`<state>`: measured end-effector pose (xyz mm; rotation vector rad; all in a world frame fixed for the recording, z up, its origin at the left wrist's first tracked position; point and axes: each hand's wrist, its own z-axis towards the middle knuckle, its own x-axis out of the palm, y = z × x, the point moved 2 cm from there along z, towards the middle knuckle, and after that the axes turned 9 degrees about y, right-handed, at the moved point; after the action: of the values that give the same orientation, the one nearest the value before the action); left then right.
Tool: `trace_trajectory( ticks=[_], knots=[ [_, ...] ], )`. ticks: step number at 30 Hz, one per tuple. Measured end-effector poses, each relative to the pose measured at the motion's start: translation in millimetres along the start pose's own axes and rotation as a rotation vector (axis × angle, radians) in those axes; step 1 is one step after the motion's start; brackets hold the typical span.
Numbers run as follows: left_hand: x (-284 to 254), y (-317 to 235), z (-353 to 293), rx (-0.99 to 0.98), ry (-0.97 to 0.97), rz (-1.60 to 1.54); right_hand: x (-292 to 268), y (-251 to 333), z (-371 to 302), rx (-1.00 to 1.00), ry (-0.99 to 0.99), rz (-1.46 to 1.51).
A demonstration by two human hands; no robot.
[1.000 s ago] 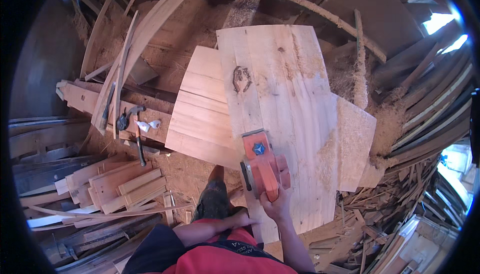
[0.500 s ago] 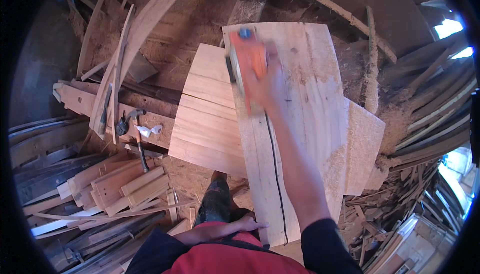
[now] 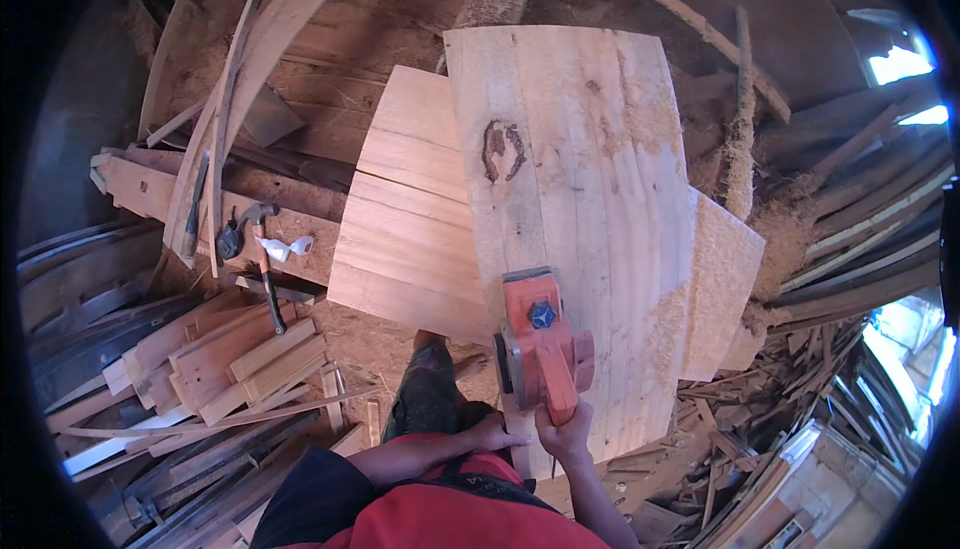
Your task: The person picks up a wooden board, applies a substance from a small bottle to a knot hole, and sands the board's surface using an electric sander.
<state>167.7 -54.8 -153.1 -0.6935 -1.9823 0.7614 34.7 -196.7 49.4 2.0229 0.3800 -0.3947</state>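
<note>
A pale wooden panel [image 3: 620,199] of joined boards lies lengthwise before me, with a dark ring-shaped knot near its upper left. On its near left part sits an orange electric planer [image 3: 545,349] with a blue knob on top. My right hand [image 3: 565,432] is closed round the planer's rear handle; a dark cord hangs below the hand. At the panel's near left edge, my left hand [image 3: 495,434] grips the rim with a digit lying on top; its other fingers are mostly hidden.
Another panel [image 3: 410,199] lies crosswise underneath, its right end covered in shavings [image 3: 725,269]. A hammer [image 3: 265,269], a dark tape measure [image 3: 230,240] and a white crumpled piece [image 3: 287,248] rest on a beam at left. Stacked offcuts [image 3: 230,369] lie left, scrap strips [image 3: 780,389] right.
My right hand has drawn the planer back toward me, from the panel's far left part to its near end, uncovering the knot. My left hand stays at the near edge.
</note>
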Motion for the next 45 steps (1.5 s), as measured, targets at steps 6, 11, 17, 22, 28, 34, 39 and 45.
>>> trace_trajectory(
  ticks=[6,11,17,22,28,34,39,45],
  knots=[
    [6.8,6.5,-3.7,0.029,-0.119,-0.007,9.8,65.7,125.4,-0.119,-0.014,-0.048],
    [0.6,-21.6,-8.8,-0.079,-0.068,0.010,26.7,156.7,307.8,-0.211,-0.095,-0.224],
    [5.1,-4.2,-4.0,-0.148,-0.038,0.038,13.7,232.0,431.0,-0.311,-0.179,-0.258],
    [3.4,-7.9,-10.8,-0.190,-0.019,-0.133,26.5,142.8,300.6,-0.342,-0.070,-0.309],
    [-4.4,-22.7,-16.8,-0.070,0.105,0.141,5.7,-11.3,-26.1,-0.046,0.016,-0.129],
    [-2.9,-0.5,-10.5,-0.164,0.127,0.162,12.9,-11.4,-14.4,-0.023,-0.011,-0.091],
    [12.1,75.8,2.2,-0.287,0.169,0.213,16.4,68.0,146.2,-0.307,-0.068,-0.100],
    [5.7,3.9,-16.6,-0.453,0.145,0.185,41.3,190.7,330.3,-0.336,-0.138,-0.197]
  ],
)
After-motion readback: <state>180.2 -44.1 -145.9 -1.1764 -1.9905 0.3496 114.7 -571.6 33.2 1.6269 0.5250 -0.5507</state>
